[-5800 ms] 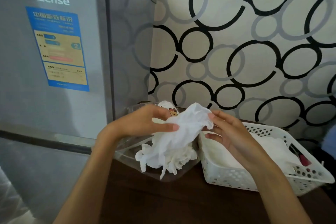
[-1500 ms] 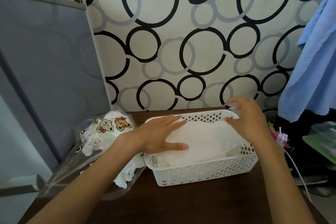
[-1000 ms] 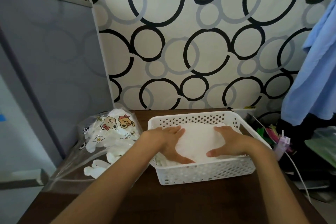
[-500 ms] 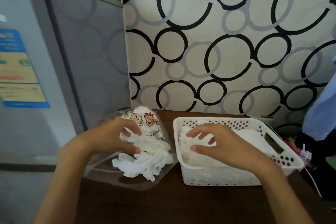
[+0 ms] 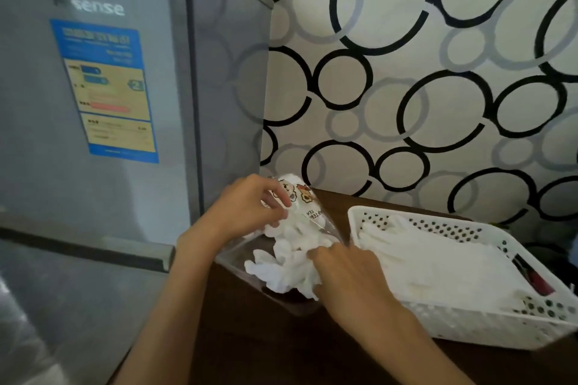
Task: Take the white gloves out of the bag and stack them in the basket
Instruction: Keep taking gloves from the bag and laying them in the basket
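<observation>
White gloves in bag; both hands grip.

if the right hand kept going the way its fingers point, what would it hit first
The right hand points up-left into the loose white gloves at the bag's mouth; it seems to touch them already, though depth is unclear.

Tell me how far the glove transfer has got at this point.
Partly done: a flattened pile of white gloves already lies in the white perforated basket. In hand: the left hand holds the clear printed bag near its top, while the right hand reaches into the bunch of gloves at its mouth; its grip is hidden. Left: that bunch is yet to be stacked.
</observation>
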Action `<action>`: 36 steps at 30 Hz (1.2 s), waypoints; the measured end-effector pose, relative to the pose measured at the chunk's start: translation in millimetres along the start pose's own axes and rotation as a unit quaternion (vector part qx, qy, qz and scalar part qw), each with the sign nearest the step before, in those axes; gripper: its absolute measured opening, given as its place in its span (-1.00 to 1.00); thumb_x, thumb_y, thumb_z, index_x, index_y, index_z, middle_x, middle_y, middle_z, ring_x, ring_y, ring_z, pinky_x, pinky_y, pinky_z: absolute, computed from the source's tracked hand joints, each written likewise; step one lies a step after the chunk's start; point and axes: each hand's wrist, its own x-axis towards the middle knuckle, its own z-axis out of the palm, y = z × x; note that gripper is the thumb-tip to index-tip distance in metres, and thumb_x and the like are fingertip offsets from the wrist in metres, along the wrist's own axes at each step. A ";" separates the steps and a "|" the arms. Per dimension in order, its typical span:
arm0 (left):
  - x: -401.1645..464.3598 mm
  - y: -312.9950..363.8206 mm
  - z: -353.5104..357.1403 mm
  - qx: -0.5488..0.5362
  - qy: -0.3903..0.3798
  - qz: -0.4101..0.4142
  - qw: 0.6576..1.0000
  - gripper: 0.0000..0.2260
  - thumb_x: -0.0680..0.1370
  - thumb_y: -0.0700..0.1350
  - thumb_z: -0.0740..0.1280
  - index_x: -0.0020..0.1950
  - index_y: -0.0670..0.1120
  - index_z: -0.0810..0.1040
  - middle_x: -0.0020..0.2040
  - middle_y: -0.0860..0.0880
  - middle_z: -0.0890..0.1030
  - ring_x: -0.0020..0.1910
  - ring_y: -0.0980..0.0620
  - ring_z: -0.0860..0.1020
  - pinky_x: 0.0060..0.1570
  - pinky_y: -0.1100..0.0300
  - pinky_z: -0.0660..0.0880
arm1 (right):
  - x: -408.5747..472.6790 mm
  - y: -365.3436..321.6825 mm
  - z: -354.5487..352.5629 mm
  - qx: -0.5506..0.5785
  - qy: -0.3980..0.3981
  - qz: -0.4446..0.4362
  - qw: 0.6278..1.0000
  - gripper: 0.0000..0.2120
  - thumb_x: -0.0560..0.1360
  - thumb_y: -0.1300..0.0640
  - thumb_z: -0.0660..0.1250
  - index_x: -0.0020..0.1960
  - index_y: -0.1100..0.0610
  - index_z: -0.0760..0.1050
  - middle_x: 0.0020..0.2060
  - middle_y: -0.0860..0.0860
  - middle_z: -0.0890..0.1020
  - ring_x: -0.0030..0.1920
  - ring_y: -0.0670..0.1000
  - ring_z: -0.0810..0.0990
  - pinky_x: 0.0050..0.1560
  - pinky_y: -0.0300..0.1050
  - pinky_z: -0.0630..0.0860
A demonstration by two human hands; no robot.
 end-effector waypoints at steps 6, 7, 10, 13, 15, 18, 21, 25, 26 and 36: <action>-0.2 2.6 0.0 0.012 -0.018 0.002 1.000 -0.93 0.45 -0.14 0.44 -0.13 0.04 0.63 -0.23 0.09 0.68 -0.30 0.17 0.65 -0.25 0.22 0.54 | -7.5 23.2 -10.8 -0.016 0.076 0.041 0.996 -0.75 0.57 0.12 0.25 0.23 0.00 0.46 0.10 0.03 0.56 0.09 0.06 0.55 -0.06 -0.13 0.38; -0.2 3.2 0.6 0.016 -0.021 0.004 1.000 -0.92 0.45 -0.12 0.45 -0.14 0.07 0.63 -0.22 0.11 0.68 -0.29 0.17 0.65 -0.23 0.21 0.54 | -7.2 26.1 -11.8 0.015 0.077 0.042 0.996 -0.78 0.56 0.05 0.26 0.19 -0.01 0.51 0.07 0.01 0.58 0.06 0.04 0.56 -0.09 -0.15 0.37; -1.1 3.4 0.3 0.016 -0.036 0.005 0.999 -0.90 0.47 -0.13 0.45 -0.13 0.09 0.65 -0.22 0.12 0.69 -0.26 0.19 0.65 -0.20 0.10 0.60 | -0.9 30.9 -12.7 0.151 0.078 0.055 0.984 -0.80 0.43 -0.19 0.37 -0.08 -0.08 0.60 -0.16 -0.12 0.56 -0.10 -0.08 0.54 -0.18 -0.22 0.41; -2.7 2.2 -4.0 0.009 -0.072 0.002 0.997 -0.88 0.47 -0.16 0.45 -0.07 0.06 0.65 -0.16 0.10 0.70 -0.18 0.21 0.65 -0.05 0.09 0.62 | 7.8 29.8 -4.9 0.255 0.088 0.087 0.959 -0.71 0.35 -0.24 0.42 -0.30 -0.04 0.48 -0.41 -0.15 0.47 -0.35 -0.16 0.44 -0.35 -0.28 0.31; -6.2 2.3 -7.4 0.014 -0.139 0.000 0.990 -0.78 0.44 -0.14 0.49 0.03 0.09 0.62 0.00 0.14 0.66 -0.04 0.24 0.61 0.07 0.18 0.57 | 12.8 27.7 -0.7 0.326 0.096 0.101 0.935 -0.66 0.33 -0.23 0.44 -0.31 0.04 0.51 -0.45 -0.09 0.50 -0.41 -0.13 0.45 -0.35 -0.24 0.36; -10.2 6.1 -3.4 0.071 -0.202 0.010 0.977 -0.55 0.35 -0.01 0.55 0.19 0.18 0.50 0.13 0.30 0.49 0.15 0.26 0.46 0.09 0.21 0.54 | 16.5 29.1 -3.7 0.420 0.062 0.111 0.899 -0.74 0.32 -0.12 0.50 -0.20 0.06 0.57 -0.35 -0.02 0.64 -0.37 -0.06 0.60 -0.25 -0.18 0.51; -6.3 8.2 8.2 0.078 -0.157 0.020 0.984 -0.60 0.34 0.06 0.55 0.12 0.16 0.53 0.07 0.28 0.49 0.10 0.22 0.46 0.05 0.10 0.56 | 16.5 33.3 -6.7 0.474 0.007 0.075 0.877 -0.78 0.32 0.13 0.54 -0.07 -0.02 0.62 -0.28 -0.03 0.69 -0.29 -0.12 0.66 -0.12 -0.18 0.59; -1.1 4.8 12.0 0.052 -0.135 0.034 0.989 -0.92 0.42 0.00 0.50 -0.13 0.11 0.64 -0.10 0.18 0.64 -0.09 0.14 0.59 0.04 0.04 0.56 | 13.1 38.4 -5.8 0.488 0.024 0.065 0.870 -0.69 0.33 0.30 0.50 -0.09 -0.07 0.60 -0.30 -0.04 0.69 -0.21 -0.12 0.65 -0.03 -0.15 0.59; -0.9 4.3 10.8 0.045 -0.131 0.034 0.990 -0.94 0.42 -0.03 0.50 -0.16 0.09 0.65 -0.13 0.17 0.66 -0.12 0.13 0.60 0.03 0.06 0.56 | 11.6 40.1 -6.5 0.485 0.035 0.067 0.871 -0.70 0.34 0.31 0.49 -0.12 -0.07 0.58 -0.31 -0.05 0.68 -0.21 -0.13 0.64 -0.04 -0.16 0.59; 1.2 0.9 15.1 0.049 -0.108 0.023 0.993 -0.91 0.39 -0.08 0.52 -0.20 0.08 0.65 -0.19 0.18 0.66 -0.19 0.13 0.61 0.03 -0.01 0.56 | -5.4 34.9 -3.0 0.247 0.053 0.033 0.967 -0.66 0.40 -0.03 0.44 0.17 -0.06 0.55 -0.16 -0.14 0.56 -0.16 -0.13 0.53 -0.17 -0.25 0.46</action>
